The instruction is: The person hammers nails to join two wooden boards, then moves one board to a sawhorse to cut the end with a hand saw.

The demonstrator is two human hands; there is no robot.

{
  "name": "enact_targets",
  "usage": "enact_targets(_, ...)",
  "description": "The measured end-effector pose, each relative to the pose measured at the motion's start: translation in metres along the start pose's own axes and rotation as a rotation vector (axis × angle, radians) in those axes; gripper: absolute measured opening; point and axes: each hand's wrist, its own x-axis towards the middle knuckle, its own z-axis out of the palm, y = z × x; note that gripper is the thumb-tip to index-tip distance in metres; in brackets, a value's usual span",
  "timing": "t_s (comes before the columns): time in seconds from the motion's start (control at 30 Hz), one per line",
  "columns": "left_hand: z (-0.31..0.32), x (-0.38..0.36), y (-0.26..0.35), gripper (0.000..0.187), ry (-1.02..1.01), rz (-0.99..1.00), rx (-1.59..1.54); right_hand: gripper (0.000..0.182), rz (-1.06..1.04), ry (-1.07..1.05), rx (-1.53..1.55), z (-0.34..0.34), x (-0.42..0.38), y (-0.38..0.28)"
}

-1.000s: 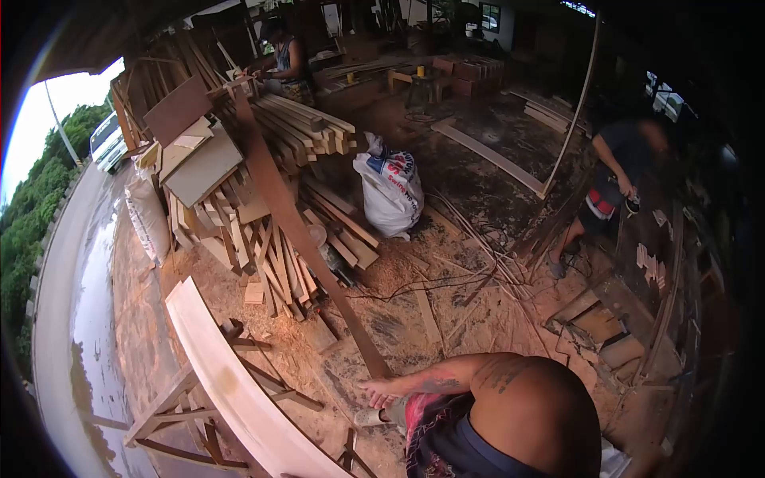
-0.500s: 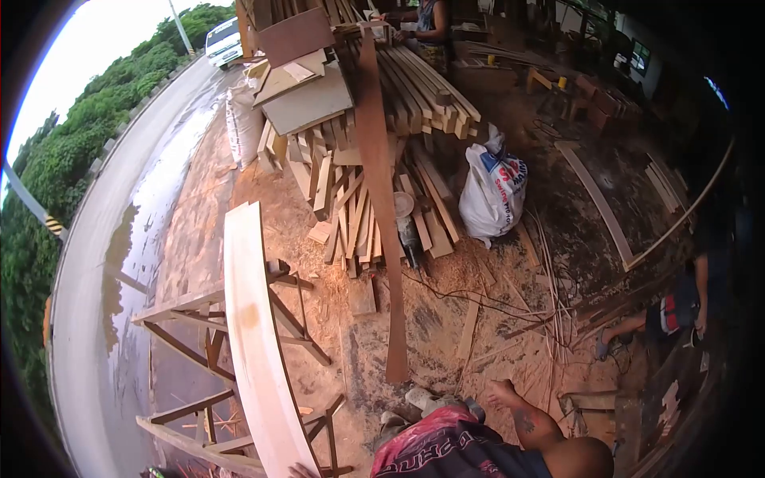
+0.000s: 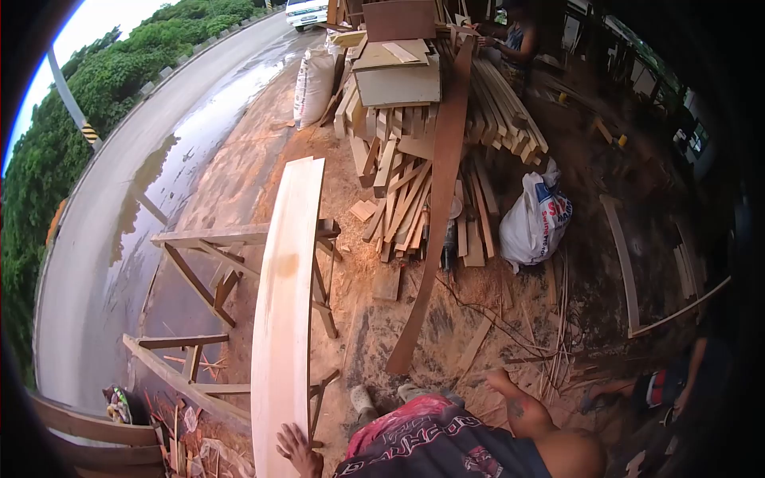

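My left hand (image 3: pixel 300 451) lies with fingers spread on the near part of a long pale wooden plank (image 3: pixel 283 295). The plank rests across wooden trestles (image 3: pixel 211 235) at my left. My right hand (image 3: pixel 500 381) hangs in front of my right side, and no object shows in it; its fingers are too small and foreshortened to make out. Nearest to it is the lower end of a long, narrow reddish-brown board (image 3: pixel 430 271), apart from the hand. That board runs up over the lumber pile. The near end of the pale plank is cut off by the frame.
Stacked lumber (image 3: pixel 398 191) stands ahead, topped by a boxy pale panel (image 3: pixel 398 84). A white sack (image 3: pixel 535 219) sits right of it, near cords on the sawdust-covered ground. Another person (image 3: pixel 518 44) is at the back; one more (image 3: pixel 669 382) is at right. A road (image 3: pixel 88 263) runs left.
The view has swung left, so the scene sits further right. My left hand, barely visible before, now shows fully on the plank. My right arm stays extended beside me.
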Motion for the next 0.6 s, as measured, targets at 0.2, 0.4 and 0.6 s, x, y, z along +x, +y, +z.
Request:
enact_targets(0.2, 0.029, 0.004, -0.007, 0.101, 0.074, 0.043, 0.040, 0.041, -0.234, -0.099, 0.011, 0.077, -0.048, -0.086)
enact_targets(0.4, 0.028, 0.004, -0.035, 0.093, -0.021, 0.146, -0.036, 0.060, -0.391, -0.338, 0.036, 0.194, -0.121, -0.158)
enact_targets(0.6, -0.039, -0.007, -0.142, 0.071, 0.165, -0.435, -0.512, 0.075, -0.461, -0.509, 0.189, 0.343, -0.180, -0.267)
